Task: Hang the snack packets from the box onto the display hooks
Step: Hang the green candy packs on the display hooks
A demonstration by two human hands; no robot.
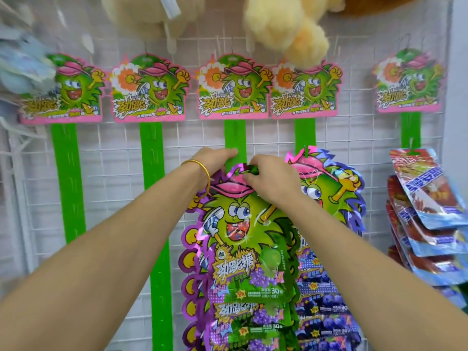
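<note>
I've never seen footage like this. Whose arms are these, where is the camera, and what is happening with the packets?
There is no machine here. A person wears one camera on the head, so you see their own two bare arms reaching forward. In front is a white wire grid with green strips hanging down it, each under a cartoon card. The left hand, with a gold bangle, holds the middle strip. The right hand pinches the top of a green snack packet at that strip, above more packets like it. The next strip carries purple packets, the far right one red and blue packets. Plush toys hang above.
</note>
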